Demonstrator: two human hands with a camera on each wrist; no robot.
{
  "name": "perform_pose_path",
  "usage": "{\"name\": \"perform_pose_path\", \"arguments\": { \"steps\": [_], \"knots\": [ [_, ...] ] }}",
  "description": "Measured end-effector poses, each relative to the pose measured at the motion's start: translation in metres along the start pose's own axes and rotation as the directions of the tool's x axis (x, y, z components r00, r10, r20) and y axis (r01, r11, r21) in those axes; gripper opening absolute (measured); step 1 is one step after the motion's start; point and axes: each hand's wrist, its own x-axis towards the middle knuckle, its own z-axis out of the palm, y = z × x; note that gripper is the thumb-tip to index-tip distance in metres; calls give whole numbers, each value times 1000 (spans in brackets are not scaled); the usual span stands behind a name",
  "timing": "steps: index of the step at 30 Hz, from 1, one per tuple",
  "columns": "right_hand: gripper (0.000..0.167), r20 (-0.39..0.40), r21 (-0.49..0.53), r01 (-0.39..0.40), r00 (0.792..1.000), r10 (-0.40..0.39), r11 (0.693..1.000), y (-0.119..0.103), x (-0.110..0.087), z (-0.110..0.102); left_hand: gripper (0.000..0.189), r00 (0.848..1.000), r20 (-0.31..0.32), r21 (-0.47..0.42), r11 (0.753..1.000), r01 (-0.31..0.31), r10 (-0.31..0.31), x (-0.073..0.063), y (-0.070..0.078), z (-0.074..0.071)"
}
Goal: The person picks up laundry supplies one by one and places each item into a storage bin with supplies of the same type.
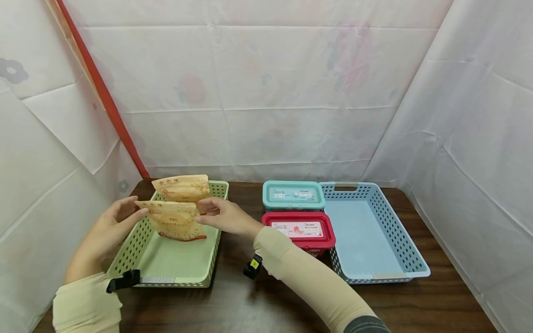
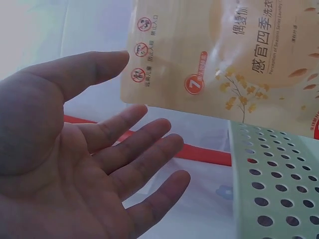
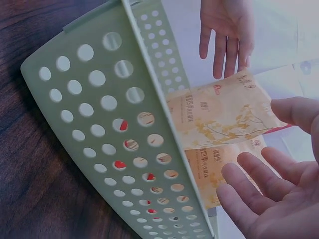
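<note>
A pale yellow stand-up pouch (image 1: pixel 176 221) stands in the green basket (image 1: pixel 179 266), its printed front towards me. Behind it, at the basket's far end, is a second similar pouch (image 1: pixel 183 187). My left hand (image 1: pixel 106 231) is at the front pouch's upper left corner, thumb tip right at the edge and fingers loosely extended. On the opposite side, my right hand (image 1: pixel 229 217) has its thumb at the pouch's right edge. The right wrist view shows its fingers (image 3: pixel 254 181) spread and relaxed, apart from the thumb.
To the right, a teal-lidded box (image 1: pixel 293 195) stands behind a red-lidded box (image 1: pixel 300 231). Beside them is a light blue basket (image 1: pixel 366 236). White sheeting (image 1: pixel 258 92) encloses the brown table (image 1: pixel 233 296) at the back and sides.
</note>
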Motion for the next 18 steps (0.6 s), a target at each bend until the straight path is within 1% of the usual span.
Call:
{"name": "perform_pose_path", "arguments": {
  "steps": [8,14,18],
  "knots": [
    [58,5,-45,31,1000,-31,998,-7,-12,-8,75,998,-50,1,999,-44,44,-4,11,-2],
    [62,-23,-72,80,996,-82,994,-11,-20,-14,73,996,-74,12,998,-55,55,-10,22,-3],
    [62,-31,-84,97,995,-100,992,-14,-24,-18,72,994,-91,27,998,-60,62,-12,27,-4]
  ]
}}
